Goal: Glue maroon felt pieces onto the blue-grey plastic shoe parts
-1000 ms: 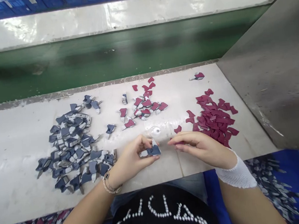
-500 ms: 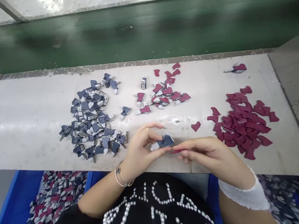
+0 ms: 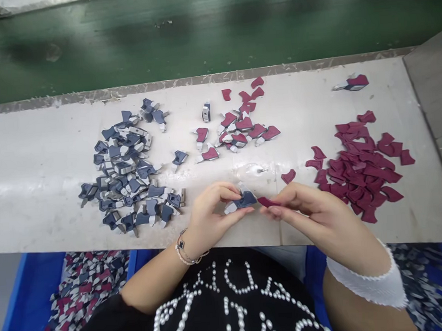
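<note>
Near the front edge of the table (image 3: 40, 216), the left hand (image 3: 211, 211) pinches a navy piece (image 3: 243, 200) between thumb and fingers, while the right hand (image 3: 314, 214) grips a maroon patch (image 3: 267, 202) by its end, holding it just beside the navy piece, between the two hands.

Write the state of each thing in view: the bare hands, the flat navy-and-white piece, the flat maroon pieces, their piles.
Left hand, gripping
Navy-and-white piece, held in left hand
Right hand, gripping
Small maroon piece, held in right hand
Navy-and-white pile, loose heap
Maroon pile, loose heap
</note>
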A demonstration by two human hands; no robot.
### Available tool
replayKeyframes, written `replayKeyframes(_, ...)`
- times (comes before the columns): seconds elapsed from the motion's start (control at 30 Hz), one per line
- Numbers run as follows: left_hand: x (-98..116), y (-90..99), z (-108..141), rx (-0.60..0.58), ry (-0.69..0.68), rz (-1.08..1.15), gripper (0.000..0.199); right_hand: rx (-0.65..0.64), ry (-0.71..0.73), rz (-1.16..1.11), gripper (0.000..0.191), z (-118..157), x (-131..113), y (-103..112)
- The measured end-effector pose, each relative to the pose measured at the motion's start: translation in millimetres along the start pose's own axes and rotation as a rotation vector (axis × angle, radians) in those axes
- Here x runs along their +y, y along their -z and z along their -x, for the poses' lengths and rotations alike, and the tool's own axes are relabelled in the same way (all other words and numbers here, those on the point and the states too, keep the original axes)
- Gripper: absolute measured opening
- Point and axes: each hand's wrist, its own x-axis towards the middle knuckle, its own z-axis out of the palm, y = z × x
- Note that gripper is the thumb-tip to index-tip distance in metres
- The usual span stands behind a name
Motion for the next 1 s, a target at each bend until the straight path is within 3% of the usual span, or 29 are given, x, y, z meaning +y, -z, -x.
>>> replayKeyframes(0.1,-5.3,-1.9,0.2,0.014,-0.031,0.005,0.027,0.012,0.114,0.18,0.015,5.9,-0.1,4.5)
replayKeyframes(0.23,-10.3,-3.0,-0.2,0.025,-0.094,-0.006,0.029,-0.021,0.124,0.256,0.013,12.3,-4.3,2.1)
replayKeyframes(0.33,-12.8,-3.3,-0.3,0.06,-0.156,-0.03,0.031,-0.141,0.1,0.305,0.016,9.9,-8.4,-4.6)
replayKeyframes(0.47,-15.5,-4.2,0.7,0.14,-0.125,-0.029,0.03,-0.273,0.05,0.293,0.017,-3.1,-7.8,-15.3)
replayKeyframes(0.77,-15.0,-4.7,0.2,0.182,-0.138,-0.022,0.031,-0.072,-0.087,0.003,0.013,-14.6,-8.5,-21.3)
replayKeyframes(1.0,-13.2,-2.0,-0.7,0.101,-0.217,-0.077,0.028,-0.012,-0.16,-0.189,0.016,-15.4,-11.1,-13.9)
